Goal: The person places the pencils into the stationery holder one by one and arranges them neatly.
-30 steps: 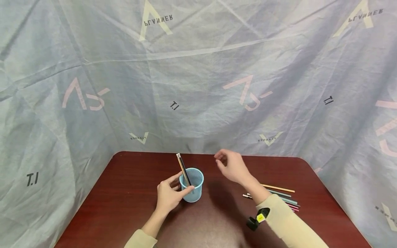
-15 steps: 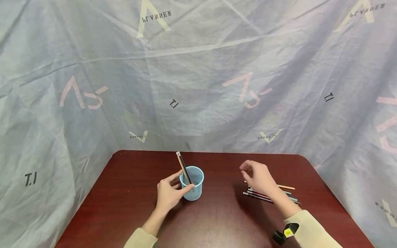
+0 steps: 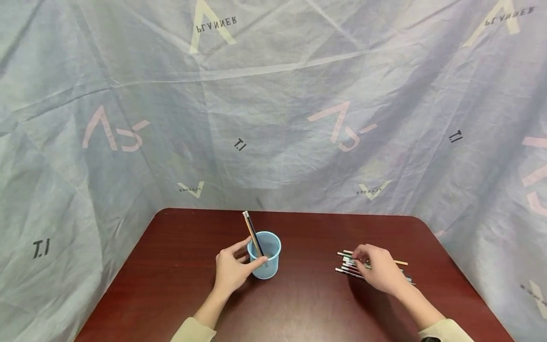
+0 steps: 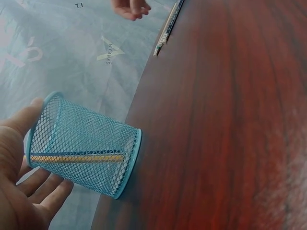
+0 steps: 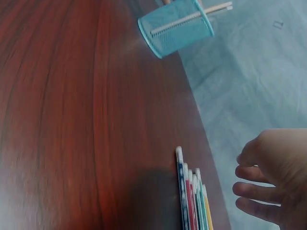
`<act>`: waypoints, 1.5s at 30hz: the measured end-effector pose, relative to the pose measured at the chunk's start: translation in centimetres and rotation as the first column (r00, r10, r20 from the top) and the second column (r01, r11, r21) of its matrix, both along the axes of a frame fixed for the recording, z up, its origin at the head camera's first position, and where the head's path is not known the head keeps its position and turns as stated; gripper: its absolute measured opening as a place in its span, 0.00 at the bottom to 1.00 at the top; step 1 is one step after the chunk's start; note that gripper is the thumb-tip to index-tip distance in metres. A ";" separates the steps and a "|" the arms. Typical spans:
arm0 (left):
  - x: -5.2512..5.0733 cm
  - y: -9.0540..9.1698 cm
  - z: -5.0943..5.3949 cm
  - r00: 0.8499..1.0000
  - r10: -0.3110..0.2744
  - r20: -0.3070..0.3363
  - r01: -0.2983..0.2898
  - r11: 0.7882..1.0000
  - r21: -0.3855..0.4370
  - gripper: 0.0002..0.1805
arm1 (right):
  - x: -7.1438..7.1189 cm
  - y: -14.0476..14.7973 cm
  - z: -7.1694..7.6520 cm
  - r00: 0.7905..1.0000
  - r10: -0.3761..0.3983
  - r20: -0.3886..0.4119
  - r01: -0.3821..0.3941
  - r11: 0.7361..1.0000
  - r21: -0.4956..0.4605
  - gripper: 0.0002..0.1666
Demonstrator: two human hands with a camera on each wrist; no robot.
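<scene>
- The light-blue mesh cup stands upright on the bench, just below the centre of the head view.
- Two pencils in the cup, one yellowish and one dark, lean toward the upper left, pale ends up.
- The left hand holds the cup from its left side, thumb at the near rim, fingers around the wall.
- At lower right, the loose pencils lie side by side on the bench.
- The right hand hovers over them, fingers loosely bent, slightly parted and holding nothing.
- Behind hangs a creased grey printed cloth.
</scene>
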State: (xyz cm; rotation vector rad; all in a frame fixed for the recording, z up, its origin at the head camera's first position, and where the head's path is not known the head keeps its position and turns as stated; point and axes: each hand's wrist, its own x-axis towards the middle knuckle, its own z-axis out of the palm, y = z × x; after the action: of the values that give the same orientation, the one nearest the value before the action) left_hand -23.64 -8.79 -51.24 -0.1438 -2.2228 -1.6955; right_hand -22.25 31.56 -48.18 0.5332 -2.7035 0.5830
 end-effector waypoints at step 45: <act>0.1 -0.2 -0.1 1.000 -0.020 0.003 0.020 1.000 0.017 0.39 | 1.1 2.6 -3.7 0.992 0.020 0.122 -0.035 0.991 0.126 0.13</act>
State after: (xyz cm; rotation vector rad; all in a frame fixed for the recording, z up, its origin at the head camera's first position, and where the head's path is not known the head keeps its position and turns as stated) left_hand -23.57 -8.97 -51.31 -0.1596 -2.2153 -1.7260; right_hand -21.17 34.14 -51.86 0.5866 -2.8667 0.4641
